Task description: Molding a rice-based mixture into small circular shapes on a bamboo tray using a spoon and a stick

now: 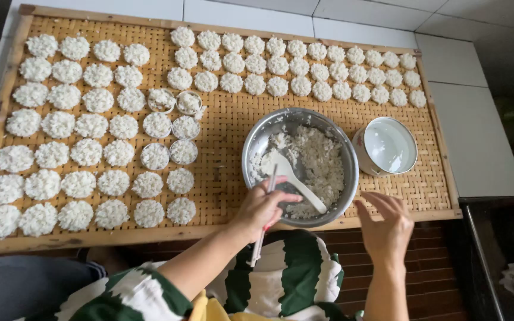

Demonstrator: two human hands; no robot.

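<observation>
A metal bowl [256, 148] of sticky white rice sits on a woven bamboo tray [224, 122], with a white rice paddle [295, 178] lying in it. My left hand [263, 207] rests at the bowl's near rim and is closed around a thin stick-like tool [262, 233] with a red part. My right hand [385, 223] hovers just right of the bowl at the tray's front edge, fingers spread and holding nothing. Several round white rice cakes [84, 128] lie in rows on the tray.
A white enamel cup of water [389, 145] stands right of the bowl. Several small ring moulds filled with rice [171, 128] sit mid-tray. More rice cakes [304, 68] line the far edge. White tiles surround the tray; a dark drop lies to the right.
</observation>
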